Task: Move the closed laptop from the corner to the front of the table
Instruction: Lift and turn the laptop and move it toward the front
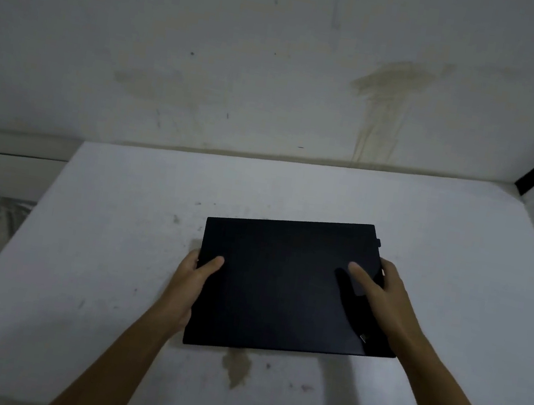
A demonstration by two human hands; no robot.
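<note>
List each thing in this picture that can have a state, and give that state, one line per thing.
laptop: closed, lid up, held at both side edges near the middle of the table.
left hand: grip closed on the laptop's left edge, thumb on the lid.
right hand: grip closed on the laptop's right edge, thumb on the lid.
table: white, stained in patches.
</note>
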